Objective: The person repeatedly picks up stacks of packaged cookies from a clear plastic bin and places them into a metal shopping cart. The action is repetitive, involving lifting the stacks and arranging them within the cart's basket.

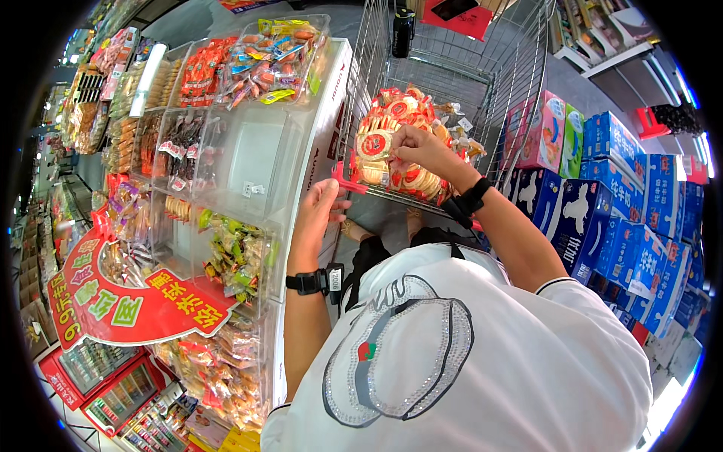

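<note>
My right hand (421, 150) is over a shopping cart (522, 107), its thumb and fingers pinched at the edge of a clear packet of round crackers (374, 146) with a round red label. Beneath it, a heap of similar packets (421, 183) with red-edged wrappers fills the near end of the cart. Beside the cart's red plastic handle piece (349, 182), my left hand (322, 209) holds nothing, with its fingers loosely apart. Its palm faces the cart, and the thumb points up. Some fingertips of the right hand are hidden.
A display stand with clear plastic bins (243, 152) of wrapped snacks runs along the left, bearing a red sign (135, 299). Stacked blue cartons (613, 169) line the right side. A black bottle (403, 34) stands at the cart's far end, near a phone (453, 8) on red card.
</note>
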The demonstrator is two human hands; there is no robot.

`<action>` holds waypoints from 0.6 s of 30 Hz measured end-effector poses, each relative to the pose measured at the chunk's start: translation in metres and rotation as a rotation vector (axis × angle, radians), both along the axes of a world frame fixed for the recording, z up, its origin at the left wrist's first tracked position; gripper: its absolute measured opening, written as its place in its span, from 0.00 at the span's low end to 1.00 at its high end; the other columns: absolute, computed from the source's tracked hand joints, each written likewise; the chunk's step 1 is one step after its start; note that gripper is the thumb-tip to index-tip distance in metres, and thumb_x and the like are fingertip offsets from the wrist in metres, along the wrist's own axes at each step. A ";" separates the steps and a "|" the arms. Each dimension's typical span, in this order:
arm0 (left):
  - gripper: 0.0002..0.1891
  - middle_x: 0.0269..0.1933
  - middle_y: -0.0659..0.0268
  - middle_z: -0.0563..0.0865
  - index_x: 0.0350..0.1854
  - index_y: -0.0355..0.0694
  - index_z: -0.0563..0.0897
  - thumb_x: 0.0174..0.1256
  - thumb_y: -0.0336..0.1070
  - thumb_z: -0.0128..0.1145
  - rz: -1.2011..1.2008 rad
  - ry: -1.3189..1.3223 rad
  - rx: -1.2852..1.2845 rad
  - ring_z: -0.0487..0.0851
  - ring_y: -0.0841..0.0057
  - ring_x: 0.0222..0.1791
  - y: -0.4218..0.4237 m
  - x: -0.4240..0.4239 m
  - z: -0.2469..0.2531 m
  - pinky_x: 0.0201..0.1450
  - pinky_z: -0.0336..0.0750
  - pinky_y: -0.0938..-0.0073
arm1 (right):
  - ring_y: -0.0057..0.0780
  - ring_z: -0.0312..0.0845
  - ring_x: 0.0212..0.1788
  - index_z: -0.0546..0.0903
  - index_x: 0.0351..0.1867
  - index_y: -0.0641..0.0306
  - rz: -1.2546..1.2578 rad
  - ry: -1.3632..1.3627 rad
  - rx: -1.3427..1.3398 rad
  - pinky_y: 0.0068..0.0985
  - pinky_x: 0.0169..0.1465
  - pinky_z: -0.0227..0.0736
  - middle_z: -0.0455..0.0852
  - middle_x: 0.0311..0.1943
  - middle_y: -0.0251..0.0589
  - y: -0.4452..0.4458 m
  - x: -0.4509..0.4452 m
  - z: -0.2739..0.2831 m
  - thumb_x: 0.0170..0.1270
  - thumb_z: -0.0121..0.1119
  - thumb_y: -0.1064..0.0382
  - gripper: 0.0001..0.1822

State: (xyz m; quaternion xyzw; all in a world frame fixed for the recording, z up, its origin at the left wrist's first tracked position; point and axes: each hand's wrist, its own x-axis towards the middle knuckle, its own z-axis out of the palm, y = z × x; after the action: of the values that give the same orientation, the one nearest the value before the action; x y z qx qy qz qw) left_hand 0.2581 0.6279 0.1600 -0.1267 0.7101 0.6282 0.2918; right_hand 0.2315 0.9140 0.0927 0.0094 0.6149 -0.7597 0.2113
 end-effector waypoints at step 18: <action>0.15 0.46 0.68 0.88 0.55 0.40 0.79 0.76 0.43 0.59 0.186 0.147 0.313 0.88 0.81 0.41 0.038 -0.022 0.008 0.36 0.85 0.78 | 0.24 0.88 0.37 0.75 0.50 0.65 -0.097 0.029 0.056 0.22 0.40 0.85 0.86 0.37 0.36 0.010 0.000 0.032 0.72 0.55 0.66 0.09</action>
State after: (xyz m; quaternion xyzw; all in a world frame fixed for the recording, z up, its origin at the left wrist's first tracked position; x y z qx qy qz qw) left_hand 0.2363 0.6663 0.1684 -0.0984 0.6082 0.7629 0.1960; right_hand 0.2319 0.9244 0.1246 0.0339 0.6379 -0.7515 0.1650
